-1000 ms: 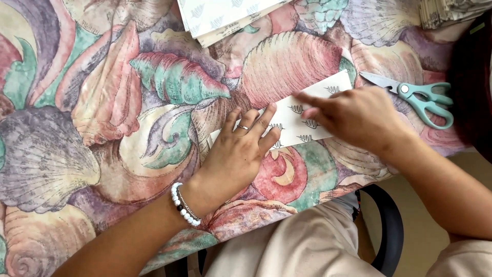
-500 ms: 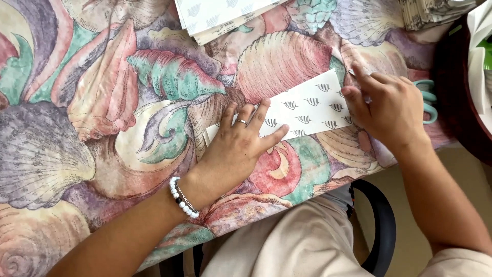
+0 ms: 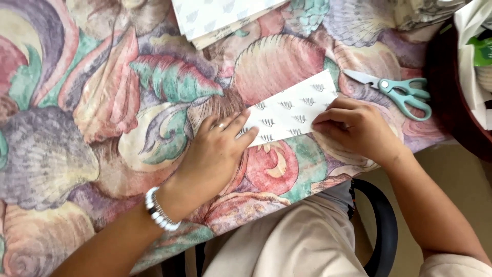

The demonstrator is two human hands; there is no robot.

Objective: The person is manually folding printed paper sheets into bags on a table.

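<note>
A folded white paper strip (image 3: pixel 289 110) with small dark leaf marks lies on a table covered by a shell-patterned cloth (image 3: pixel 102 118). My left hand (image 3: pixel 212 154), with a ring and a white bead bracelet, presses flat on the strip's left end, fingers spread. At the right end my right hand (image 3: pixel 353 128) pinches the strip's lower edge with curled fingers. Teal-handled scissors (image 3: pixel 397 91) lie just beyond my right hand, untouched.
A stack of white patterned paper sheets (image 3: pixel 220 18) sits at the table's far edge. A dark round container (image 3: pixel 451 97) with white and green items stands at the right. The table's near edge runs above my lap and a black chair arm (image 3: pixel 384 225).
My right hand slid from the strip's middle to its right end and then down to its lower edge, uncovering the scissors. My left hand stayed pressed on the left end.
</note>
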